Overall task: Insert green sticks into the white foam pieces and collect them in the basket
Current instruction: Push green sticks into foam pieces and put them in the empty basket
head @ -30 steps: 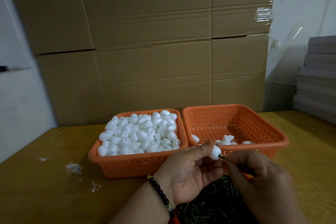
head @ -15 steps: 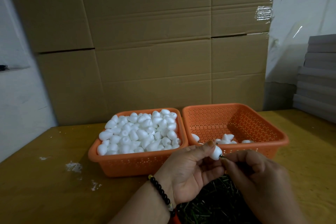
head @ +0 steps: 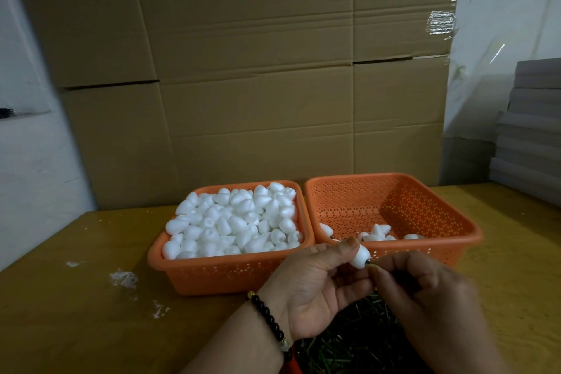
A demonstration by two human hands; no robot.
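My left hand [head: 312,288] pinches a white foam piece [head: 360,257] between thumb and fingers, just in front of the right basket. My right hand [head: 425,291] grips a green stick [head: 369,263] whose tip meets the foam piece's lower end; most of the stick is hidden by my fingers. The left orange basket [head: 212,275] is heaped with several white foam pieces [head: 233,222]. The right orange basket [head: 449,228] holds a few finished pieces [head: 376,234] near its front wall. A dark pile of green sticks [head: 349,343] lies under my hands.
Both baskets stand on a yellow-brown wooden table [head: 76,313] with white foam crumbs [head: 124,278] at the left. A wall of cardboard boxes [head: 258,85] rises behind the baskets. Stacked grey boards [head: 531,137] sit at the right edge.
Both hands hold their place with the foam piece and stick. The foam piece has tilted slightly and the stick's tip sits tighter against it.
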